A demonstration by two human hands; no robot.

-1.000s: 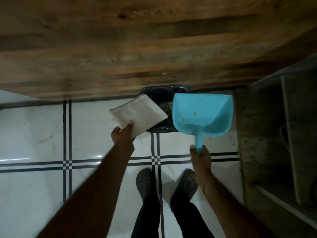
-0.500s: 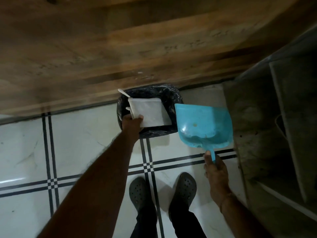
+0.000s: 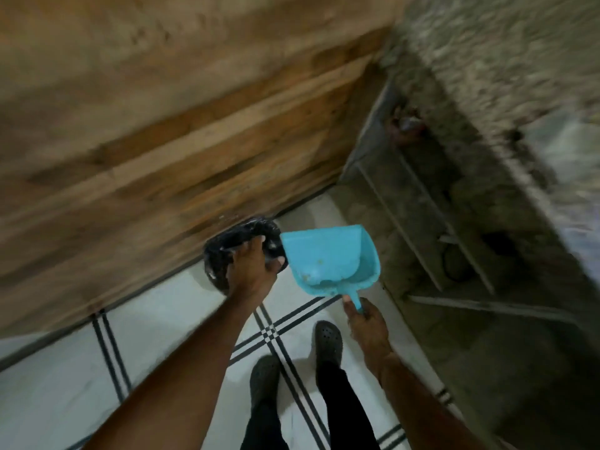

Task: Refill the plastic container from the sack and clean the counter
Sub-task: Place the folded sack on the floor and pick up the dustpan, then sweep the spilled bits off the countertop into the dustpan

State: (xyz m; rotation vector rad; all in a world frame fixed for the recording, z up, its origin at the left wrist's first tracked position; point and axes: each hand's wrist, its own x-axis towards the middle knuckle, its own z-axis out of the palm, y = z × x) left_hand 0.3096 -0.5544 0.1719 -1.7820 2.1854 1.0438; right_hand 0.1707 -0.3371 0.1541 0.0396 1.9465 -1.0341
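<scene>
My left hand (image 3: 251, 271) hovers palm down over a small bin lined with a black bag (image 3: 218, 254) on the floor. Its fingers are spread and nothing shows in them. The white folded sheet is out of sight. My right hand (image 3: 367, 323) grips the handle of a light blue dustpan (image 3: 328, 258), held just right of the bin with its mouth facing up and away. A few crumbs lie in the pan. The view is blurred.
A wooden panel (image 3: 162, 125) rises behind the bin. Speckled stone shelves (image 3: 422, 206) stand to the right, with dark items inside. The floor is white tile with black lines (image 3: 272, 329). My feet in dark clogs (image 3: 328, 342) stand below the hands.
The white sheet has left my left hand, which now sits over the bin with spread fingers. The dustpan stays in my right hand. The view has swung right.
</scene>
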